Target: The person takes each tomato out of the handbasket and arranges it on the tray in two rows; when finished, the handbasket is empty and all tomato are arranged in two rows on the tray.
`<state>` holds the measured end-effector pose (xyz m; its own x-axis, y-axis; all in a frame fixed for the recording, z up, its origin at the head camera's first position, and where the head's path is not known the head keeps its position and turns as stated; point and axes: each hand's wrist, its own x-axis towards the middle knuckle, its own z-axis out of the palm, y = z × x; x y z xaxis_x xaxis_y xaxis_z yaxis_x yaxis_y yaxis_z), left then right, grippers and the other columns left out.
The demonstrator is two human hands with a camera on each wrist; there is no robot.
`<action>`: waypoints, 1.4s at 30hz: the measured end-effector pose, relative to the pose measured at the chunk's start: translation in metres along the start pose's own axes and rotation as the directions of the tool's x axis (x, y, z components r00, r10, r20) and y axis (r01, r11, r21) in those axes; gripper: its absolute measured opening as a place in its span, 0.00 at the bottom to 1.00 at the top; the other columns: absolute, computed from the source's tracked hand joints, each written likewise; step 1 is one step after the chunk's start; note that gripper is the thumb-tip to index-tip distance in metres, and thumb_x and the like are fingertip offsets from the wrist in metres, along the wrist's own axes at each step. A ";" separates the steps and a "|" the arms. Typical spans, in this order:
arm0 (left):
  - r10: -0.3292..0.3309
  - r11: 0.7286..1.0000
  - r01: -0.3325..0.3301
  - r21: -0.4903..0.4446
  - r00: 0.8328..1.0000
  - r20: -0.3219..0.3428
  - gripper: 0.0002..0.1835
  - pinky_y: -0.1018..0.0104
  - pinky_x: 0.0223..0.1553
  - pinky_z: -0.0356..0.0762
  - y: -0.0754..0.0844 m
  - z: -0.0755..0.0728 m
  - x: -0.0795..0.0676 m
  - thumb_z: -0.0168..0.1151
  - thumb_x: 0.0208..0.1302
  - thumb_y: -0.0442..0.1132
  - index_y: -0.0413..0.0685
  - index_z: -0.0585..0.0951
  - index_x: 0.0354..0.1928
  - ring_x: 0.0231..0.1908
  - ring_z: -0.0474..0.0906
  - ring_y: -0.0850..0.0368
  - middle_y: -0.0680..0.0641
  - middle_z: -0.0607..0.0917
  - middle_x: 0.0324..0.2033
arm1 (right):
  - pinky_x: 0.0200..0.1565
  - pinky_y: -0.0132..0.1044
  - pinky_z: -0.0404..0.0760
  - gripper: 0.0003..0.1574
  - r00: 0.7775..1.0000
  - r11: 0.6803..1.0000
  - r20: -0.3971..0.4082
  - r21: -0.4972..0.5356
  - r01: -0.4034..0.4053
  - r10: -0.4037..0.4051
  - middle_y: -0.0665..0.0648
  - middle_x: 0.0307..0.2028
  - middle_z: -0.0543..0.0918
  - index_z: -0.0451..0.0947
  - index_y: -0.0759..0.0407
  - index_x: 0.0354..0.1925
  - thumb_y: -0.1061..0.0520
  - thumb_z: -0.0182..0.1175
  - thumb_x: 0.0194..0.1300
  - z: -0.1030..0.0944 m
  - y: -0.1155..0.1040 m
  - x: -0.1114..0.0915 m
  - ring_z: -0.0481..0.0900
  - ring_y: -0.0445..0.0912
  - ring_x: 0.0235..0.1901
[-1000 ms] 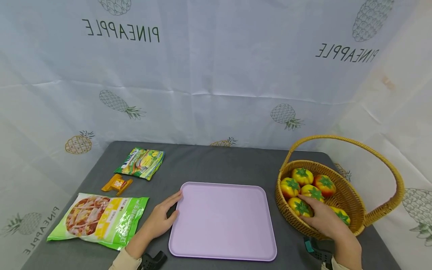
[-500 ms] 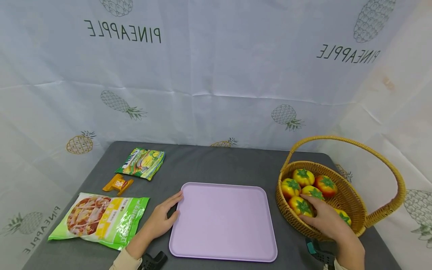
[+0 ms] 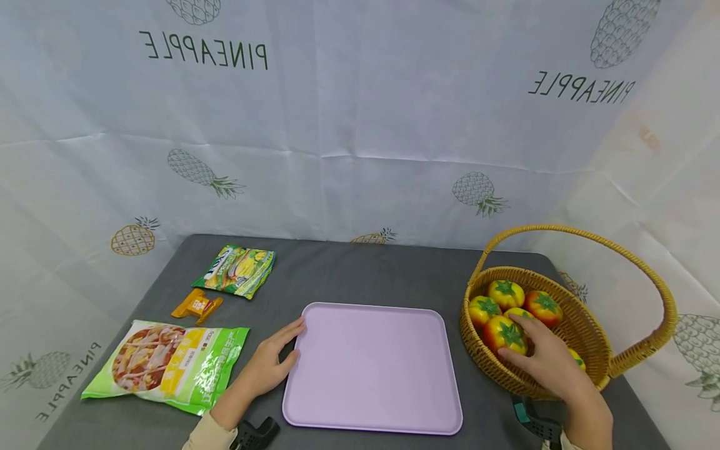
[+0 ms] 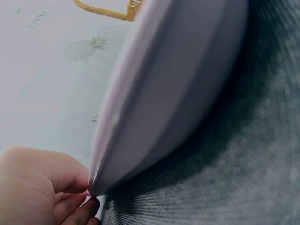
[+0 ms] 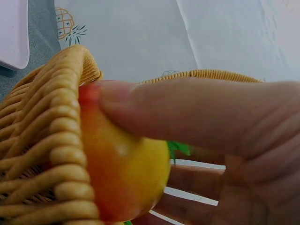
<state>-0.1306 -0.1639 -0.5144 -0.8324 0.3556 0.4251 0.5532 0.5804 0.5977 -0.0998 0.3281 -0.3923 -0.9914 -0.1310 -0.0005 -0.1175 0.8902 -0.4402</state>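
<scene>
In the basket on the right, my right hand (image 3: pixel 548 359) holds a red-and-yellow tomato (image 3: pixel 504 335) with a green star-shaped top. The right wrist view shows the thumb pressed on that tomato (image 5: pixel 124 173), close to the woven rim, with the fingers on its other side. Several similar tomatoes (image 3: pixel 505 294) lie in the wicker basket (image 3: pixel 585 325); one is mostly hidden by the hand. My left hand (image 3: pixel 269 364) rests against the left edge of a lilac tray (image 3: pixel 374 369), thumb and fingertips touching the rim.
A green-and-white food bag (image 3: pixel 169 365) lies left of the tray. Behind it are a small orange wrapped snack (image 3: pixel 197 306) and a green-yellow packet (image 3: pixel 239 270). The basket's tall handle (image 3: pixel 647 275) arches over its right side. A pineapple-print cloth (image 3: pixel 360 125) hangs behind the table.
The front tomato has risen and turned slightly in my right hand, showing more red. My right hand has shifted a little right. The left hand and tray stay put.
</scene>
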 end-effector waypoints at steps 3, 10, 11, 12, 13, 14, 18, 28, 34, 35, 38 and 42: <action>0.001 1.000 -0.001 0.001 1.000 0.000 0.26 0.84 0.63 0.55 0.000 0.000 0.000 0.60 0.57 0.29 0.37 0.75 0.60 0.60 0.72 0.42 0.42 0.74 0.62 | 0.49 0.68 0.70 0.48 1.000 1.000 -0.023 -0.006 -0.004 0.004 0.77 0.60 0.65 0.62 0.71 0.64 0.43 0.66 0.57 -0.001 -0.001 0.000 0.68 0.70 0.54; 0.002 1.000 -0.002 -0.003 1.000 -0.004 0.26 0.85 0.63 0.54 -0.001 0.000 0.000 0.60 0.57 0.29 0.37 0.74 0.60 0.60 0.72 0.43 0.42 0.74 0.62 | 0.51 0.71 0.67 0.49 0.997 1.000 -0.078 0.017 -0.021 0.022 0.76 0.62 0.63 0.61 0.66 0.67 0.40 0.65 0.57 -0.002 -0.009 -0.001 0.64 0.69 0.57; 0.001 1.000 -0.001 -0.003 1.000 -0.003 0.26 0.85 0.63 0.54 -0.001 0.001 0.000 0.60 0.57 0.29 0.37 0.74 0.60 0.60 0.71 0.42 0.43 0.74 0.62 | 0.50 0.71 0.66 0.50 0.996 1.000 -0.085 0.021 -0.024 0.025 0.76 0.62 0.63 0.61 0.65 0.67 0.40 0.65 0.57 -0.002 -0.010 -0.001 0.64 0.70 0.57; 0.000 1.000 0.000 -0.005 1.000 -0.003 0.26 0.85 0.63 0.53 -0.001 0.001 0.000 0.60 0.57 0.29 0.37 0.74 0.60 0.60 0.71 0.42 0.43 0.74 0.62 | 0.50 0.71 0.66 0.50 0.995 0.999 -0.095 0.023 -0.024 0.026 0.76 0.63 0.62 0.60 0.63 0.68 0.40 0.65 0.57 -0.002 -0.011 -0.001 0.64 0.70 0.57; -0.001 1.000 0.001 -0.006 1.000 -0.003 0.26 0.86 0.63 0.53 -0.001 0.001 0.000 0.60 0.57 0.29 0.37 0.74 0.60 0.60 0.71 0.42 0.43 0.74 0.62 | 0.50 0.72 0.65 0.50 0.994 0.999 -0.106 0.026 -0.023 0.025 0.75 0.63 0.62 0.60 0.62 0.68 0.40 0.65 0.57 -0.002 -0.013 0.000 0.64 0.70 0.57; -0.001 1.000 0.001 -0.007 1.000 -0.003 0.26 0.86 0.63 0.53 -0.001 0.001 0.000 0.60 0.57 0.29 0.37 0.75 0.60 0.60 0.71 0.42 0.43 0.74 0.62 | 0.50 0.72 0.65 0.50 0.993 0.999 -0.120 0.030 -0.020 0.023 0.76 0.63 0.62 0.60 0.61 0.68 0.40 0.65 0.57 -0.002 -0.014 0.000 0.64 0.71 0.57; -0.001 1.000 0.001 -0.009 1.000 -0.002 0.26 0.87 0.63 0.51 -0.001 0.001 0.000 0.61 0.56 0.29 0.37 0.75 0.60 0.61 0.71 0.43 0.43 0.74 0.62 | 0.49 0.71 0.65 0.49 0.981 0.999 -0.191 0.049 0.015 -0.005 0.74 0.63 0.64 0.61 0.59 0.69 0.42 0.67 0.55 0.000 -0.020 0.002 0.65 0.70 0.57; -0.003 1.000 0.003 0.002 1.000 0.000 0.25 0.82 0.64 0.56 -0.001 0.001 -0.001 0.61 0.57 0.30 0.38 0.75 0.60 0.60 0.71 0.43 0.43 0.74 0.63 | 0.47 0.57 0.76 0.45 0.945 0.988 -0.310 0.083 0.132 -0.101 0.63 0.59 0.72 0.68 0.55 0.65 0.48 0.71 0.52 0.014 -0.037 0.007 0.71 0.60 0.54; -0.001 1.000 0.001 -0.001 1.000 -0.004 0.25 0.85 0.63 0.54 -0.001 0.002 -0.001 0.61 0.57 0.29 0.37 0.75 0.59 0.60 0.71 0.43 0.43 0.75 0.62 | 0.42 0.40 0.80 0.43 0.933 0.978 -0.326 0.083 0.192 -0.155 0.60 0.57 0.74 0.70 0.56 0.63 0.48 0.72 0.50 0.028 -0.047 0.015 0.75 0.52 0.49; 0.000 1.000 0.000 -0.001 1.000 -0.005 0.25 0.86 0.63 0.53 -0.001 0.002 -0.001 0.61 0.57 0.29 0.37 0.75 0.59 0.60 0.72 0.43 0.43 0.75 0.62 | 0.42 0.42 0.81 0.43 0.933 0.976 -0.323 0.089 0.200 -0.162 0.60 0.57 0.74 0.71 0.57 0.63 0.48 0.73 0.50 0.030 -0.048 0.016 0.75 0.52 0.49; 0.005 1.000 -0.005 -0.001 1.000 -0.008 0.25 0.86 0.63 0.53 -0.001 0.001 0.000 0.61 0.56 0.29 0.37 0.75 0.59 0.60 0.72 0.42 0.42 0.75 0.62 | 0.46 0.50 0.80 0.43 0.933 0.972 -0.314 0.097 0.216 -0.176 0.60 0.57 0.74 0.71 0.57 0.62 0.48 0.73 0.50 0.037 -0.051 0.020 0.75 0.54 0.51; 0.003 1.000 -0.003 0.000 1.000 -0.010 0.25 0.86 0.63 0.54 0.000 0.001 0.000 0.60 0.56 0.29 0.37 0.76 0.59 0.60 0.72 0.43 0.43 0.75 0.62 | 0.47 0.57 0.78 0.43 0.934 0.966 -0.302 0.114 0.233 -0.189 0.60 0.56 0.75 0.72 0.56 0.61 0.47 0.73 0.49 0.045 -0.057 0.025 0.74 0.55 0.52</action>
<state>-0.1303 -0.1634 -0.5154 -0.8302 0.3499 0.4339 0.5558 0.5791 0.5964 -0.1154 0.2544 -0.4076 -0.9217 -0.1592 0.3538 -0.3373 0.7794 -0.5280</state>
